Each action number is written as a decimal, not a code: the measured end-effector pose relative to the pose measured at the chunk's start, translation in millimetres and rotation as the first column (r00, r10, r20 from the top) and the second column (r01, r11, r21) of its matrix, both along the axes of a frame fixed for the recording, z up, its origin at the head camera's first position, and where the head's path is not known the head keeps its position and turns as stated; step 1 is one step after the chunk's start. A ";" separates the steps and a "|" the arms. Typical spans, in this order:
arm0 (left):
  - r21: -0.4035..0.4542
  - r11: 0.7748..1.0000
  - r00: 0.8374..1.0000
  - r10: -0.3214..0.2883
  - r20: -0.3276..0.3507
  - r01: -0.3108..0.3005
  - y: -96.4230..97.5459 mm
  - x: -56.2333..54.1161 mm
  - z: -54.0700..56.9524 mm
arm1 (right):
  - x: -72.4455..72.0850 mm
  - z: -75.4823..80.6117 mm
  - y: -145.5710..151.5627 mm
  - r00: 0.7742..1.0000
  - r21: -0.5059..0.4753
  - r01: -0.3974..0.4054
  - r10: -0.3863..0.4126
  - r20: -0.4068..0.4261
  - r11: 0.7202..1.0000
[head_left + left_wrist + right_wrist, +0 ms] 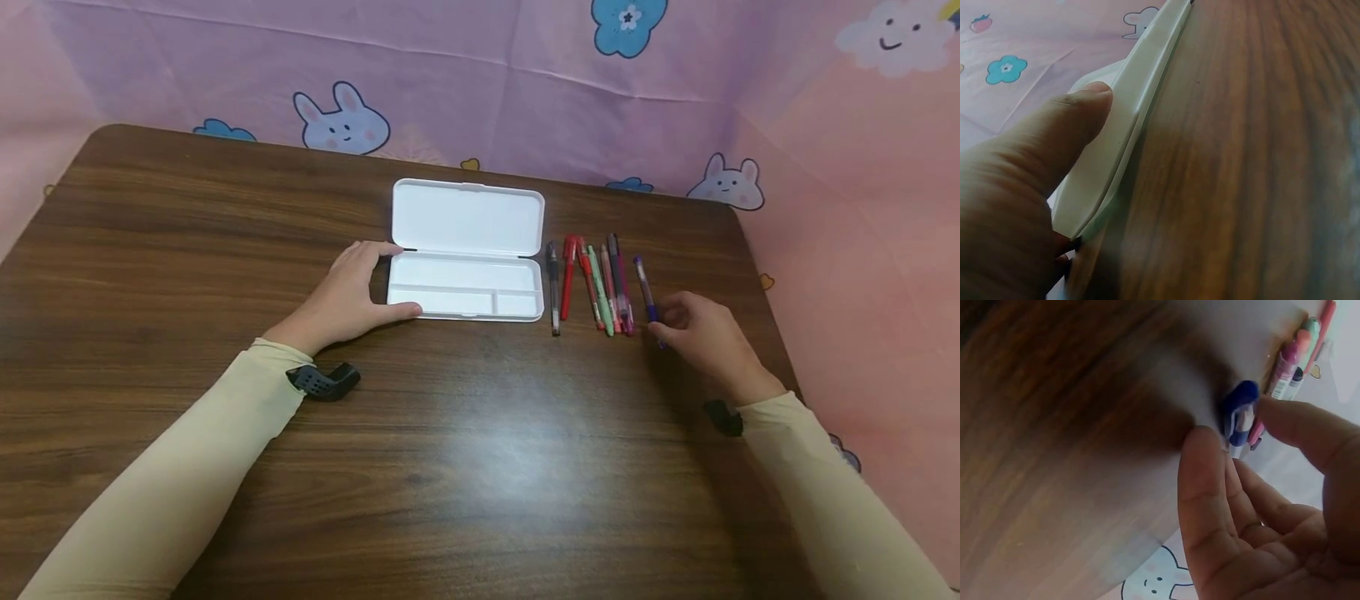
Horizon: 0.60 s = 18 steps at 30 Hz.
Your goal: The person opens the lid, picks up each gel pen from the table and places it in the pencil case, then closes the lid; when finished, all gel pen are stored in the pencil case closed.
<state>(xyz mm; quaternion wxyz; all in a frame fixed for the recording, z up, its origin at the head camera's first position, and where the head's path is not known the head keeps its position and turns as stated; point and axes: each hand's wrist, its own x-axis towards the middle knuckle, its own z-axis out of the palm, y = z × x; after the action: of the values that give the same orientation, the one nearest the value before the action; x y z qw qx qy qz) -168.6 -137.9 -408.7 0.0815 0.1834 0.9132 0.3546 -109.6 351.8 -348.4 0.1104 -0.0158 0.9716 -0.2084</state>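
A white pencil case (468,287) lies with its lid folded back on the table, its compartments bare. My left hand (337,300) spans its left end, thumb at the front edge and fingers by the hinge; the left wrist view shows the thumb (1079,112) on the case's side wall. At the right, my right hand (705,337) pinches the near end of a blue pen (645,287) between thumb and forefinger. Up close, the pen's blue end (1242,397) sits between those fingertips. Its far end points toward the back of the table.
Between case and right hand lie several pens side by side: a black one (553,287), a red one (567,279), a green one (602,292) and a purple one (621,287) among them. The wooden table (450,467) ends at a patterned cloth (480,92) behind.
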 end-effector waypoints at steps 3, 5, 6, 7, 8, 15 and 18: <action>-0.003 1.000 1.000 -0.001 -0.003 0.001 -0.7 -0.8 -0.4 | -0.8 -2.2 0.8 1.000 0.013 0.010 -0.010 0.001 1.000; -0.004 1.000 1.000 -0.001 -0.006 0.001 -1.0 -0.9 -0.4 | -1.5 -2.9 1.4 1.000 0.025 0.018 -0.018 0.004 1.000; -0.002 1.000 1.000 -0.002 -0.007 0.002 -0.8 -0.6 0.0 | -1.7 -3.2 1.8 1.000 0.029 0.023 -0.023 0.005 0.999; -0.004 1.000 1.000 -0.002 -0.009 0.002 -0.8 -0.6 0.0 | -2.0 -3.5 2.4 1.000 0.033 0.026 -0.026 0.004 0.999; -0.004 1.000 1.000 -0.003 -0.007 0.003 -0.7 -0.3 0.5 | -2.1 -3.8 3.2 1.000 0.035 0.029 -0.029 -0.001 0.999; -0.005 1.000 1.000 -0.004 -0.004 0.004 -0.2 0.6 1.9 | 0.8 -5.5 13.4 0.996 0.064 0.043 -0.038 -0.078 0.997; -0.006 1.000 1.000 -0.007 -0.007 0.007 -0.5 0.5 1.2 | 2.6 -4.9 16.8 0.990 0.078 0.066 -0.056 -0.127 0.995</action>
<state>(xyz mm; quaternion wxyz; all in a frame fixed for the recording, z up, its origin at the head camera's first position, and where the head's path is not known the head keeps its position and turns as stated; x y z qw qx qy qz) -168.1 -138.4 -407.5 0.0801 0.1877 0.9138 0.3511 -107.0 368.7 -353.2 0.0437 0.0053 0.9844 -0.1705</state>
